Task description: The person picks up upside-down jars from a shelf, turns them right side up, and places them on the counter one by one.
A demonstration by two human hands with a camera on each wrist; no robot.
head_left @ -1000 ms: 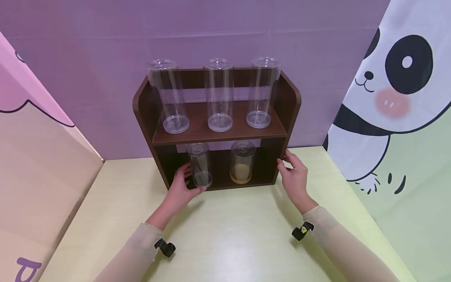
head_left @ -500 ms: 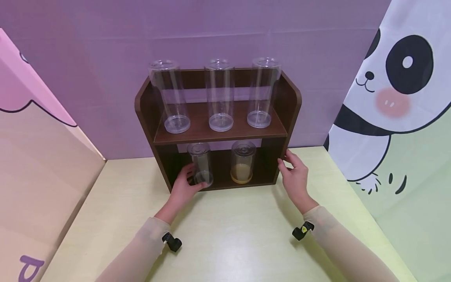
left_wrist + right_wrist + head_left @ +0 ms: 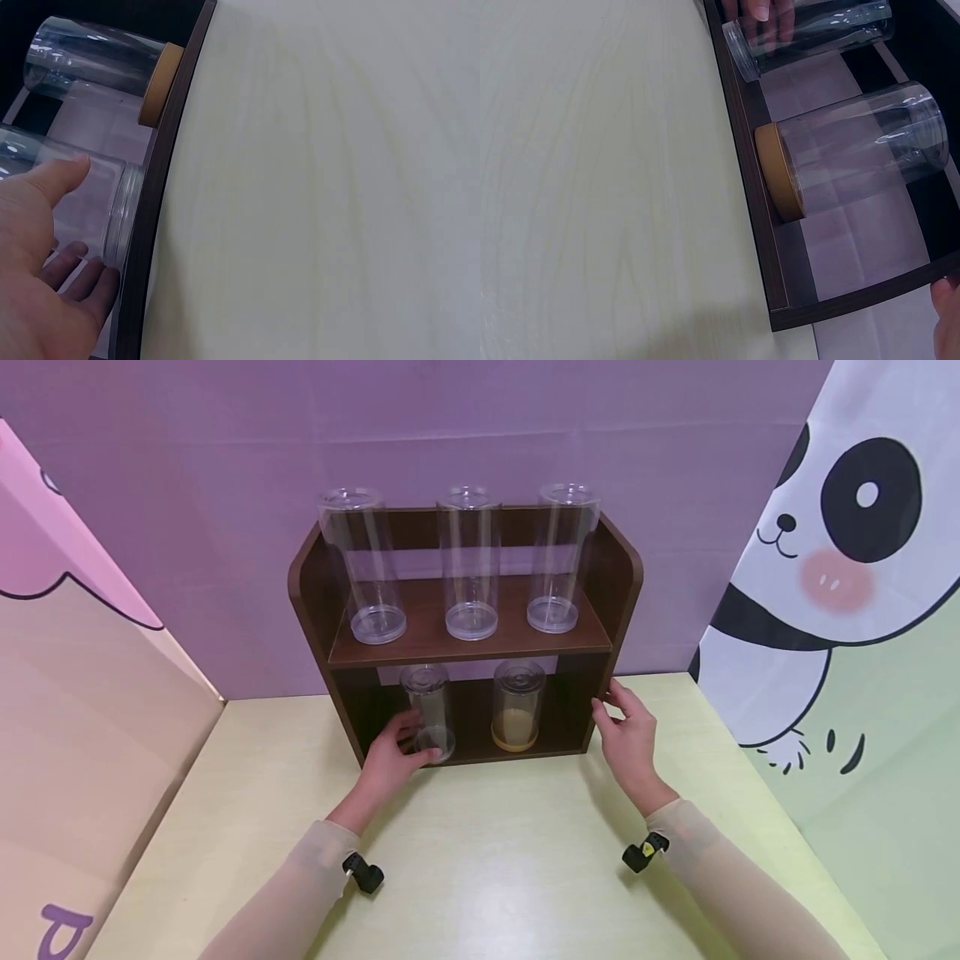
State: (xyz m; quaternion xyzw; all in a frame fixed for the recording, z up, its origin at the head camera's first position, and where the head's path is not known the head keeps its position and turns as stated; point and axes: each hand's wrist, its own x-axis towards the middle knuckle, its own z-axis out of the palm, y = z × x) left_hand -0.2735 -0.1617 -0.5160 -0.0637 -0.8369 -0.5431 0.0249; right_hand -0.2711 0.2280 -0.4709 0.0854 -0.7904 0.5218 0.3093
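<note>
My left hand (image 3: pixel 390 758) is around the clear jar (image 3: pixel 432 710) on the lower shelf's left half, fingers at its far left side and thumb on its front near the base. In the left wrist view the thumb (image 3: pixel 64 178) lies across the clear wall of the jar. My right hand (image 3: pixel 628 742) rests its fingertips against the outer right side panel (image 3: pixel 600 693) of the dark brown shelf rack (image 3: pixel 468 656), holding nothing. A second jar (image 3: pixel 517 710) with a tan base (image 3: pixel 780 172) stands upright on the lower shelf, right of the first.
Three tall clear jars stand in a row on the upper shelf: left (image 3: pixel 367 568), middle (image 3: pixel 470 568) and right (image 3: pixel 558 564). The rack stands on a pale wooden table (image 3: pixel 480 860) against a purple backdrop (image 3: pixel 225 527). A panda-printed sheet (image 3: pixel 840 552) hangs at right.
My left hand has moved slightly right, and its thumb has gone from below the jar's base onto the jar's front. My right hand has stayed at the side panel.
</note>
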